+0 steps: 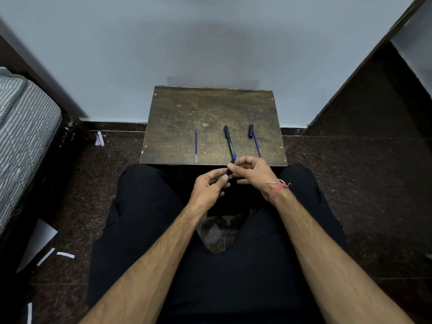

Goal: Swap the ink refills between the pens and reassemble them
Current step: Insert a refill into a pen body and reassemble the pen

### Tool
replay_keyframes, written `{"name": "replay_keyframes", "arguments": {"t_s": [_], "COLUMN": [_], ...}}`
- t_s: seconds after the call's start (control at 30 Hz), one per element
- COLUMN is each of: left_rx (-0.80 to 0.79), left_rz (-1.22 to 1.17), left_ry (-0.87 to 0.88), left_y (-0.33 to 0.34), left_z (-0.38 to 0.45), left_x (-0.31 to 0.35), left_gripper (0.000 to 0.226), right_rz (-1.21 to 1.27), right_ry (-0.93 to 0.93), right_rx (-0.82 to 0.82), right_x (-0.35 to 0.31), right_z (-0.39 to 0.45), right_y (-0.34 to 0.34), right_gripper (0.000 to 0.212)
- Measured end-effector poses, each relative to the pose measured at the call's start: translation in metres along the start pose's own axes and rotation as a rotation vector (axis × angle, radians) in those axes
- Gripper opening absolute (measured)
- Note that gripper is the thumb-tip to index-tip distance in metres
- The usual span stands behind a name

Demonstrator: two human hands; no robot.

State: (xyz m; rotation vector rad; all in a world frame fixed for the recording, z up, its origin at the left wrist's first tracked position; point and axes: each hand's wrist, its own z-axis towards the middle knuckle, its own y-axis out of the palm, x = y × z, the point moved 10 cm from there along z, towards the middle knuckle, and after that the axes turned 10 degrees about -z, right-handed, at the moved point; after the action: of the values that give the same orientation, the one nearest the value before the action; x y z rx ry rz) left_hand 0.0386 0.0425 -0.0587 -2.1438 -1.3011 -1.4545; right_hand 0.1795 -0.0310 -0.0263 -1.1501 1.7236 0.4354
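Above the lap, the left hand [208, 186] and right hand [251, 172] both pinched a dark pen barrel [230, 166]; a capped pen [229, 141] and two refills [196, 145] lay on the wooden board [177, 113].

Held pen [230, 166]: dark barrel, blue tip up, tilted.
Capped pen [229, 142]: black, lying mid-tabletop.
Left refill [196, 145]: blue, alone.
Right refill [256, 145]: blue, beside black cap [250, 130].
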Motion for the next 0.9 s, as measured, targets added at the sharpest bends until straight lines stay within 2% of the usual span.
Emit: {"name": "replay_keyframes", "arguments": {"t_s": [0.17,0.4,0.47,0.53,0.63,0.73,0.8,0.9], "left_rx": [-0.062,-0.159,-0.168,-0.168,-0.169,-0.178,-0.19,-0.184], "left_rz": [-0.019,-0.061,-0.051,-0.032,-0.021,-0.018,-0.026,-0.033], "left_ry": [0.006,0.021,0.025,0.025,0.017,0.011,0.011,0.018], "left_y": [0.009,0.02,0.022,0.021,0.02,0.022,0.024,0.023], "left_z": [-0.002,-0.007,-0.007,-0.006,-0.007,-0.008,-0.007,-0.007], "left_x": [0.004,0.009,0.009,0.011,0.01,0.01,0.01,0.011], "left_gripper": [0.023,0.026,0.027,0.03,0.032,0.033,0.032,0.032], "right_rz": [0.28,0.269,0.367,0.433,0.388,0.293,0.285,0.399], "right_ry": [-0.082,-0.095,-0.062,-0.034,-0.069,-0.096,-0.098,-0.073], "right_rx": [-0.071,-0.026,-0.073,-0.104,-0.052,0.058,0.044,-0.075], "right_x": [-0.011,-0.015,-0.015,-0.014,-0.011,-0.012,-0.011,-0.011], "right_z": [0.002,0.001,0.0,0.0,0.002,0.001,0.002,0.004], "right_y": [-0.001,-0.008,-0.003,-0.002,-0.011,-0.02,-0.017,-0.006], "right_gripper": [0.046,0.064,0.06,0.043,0.025,0.04,0.05,0.038]}}
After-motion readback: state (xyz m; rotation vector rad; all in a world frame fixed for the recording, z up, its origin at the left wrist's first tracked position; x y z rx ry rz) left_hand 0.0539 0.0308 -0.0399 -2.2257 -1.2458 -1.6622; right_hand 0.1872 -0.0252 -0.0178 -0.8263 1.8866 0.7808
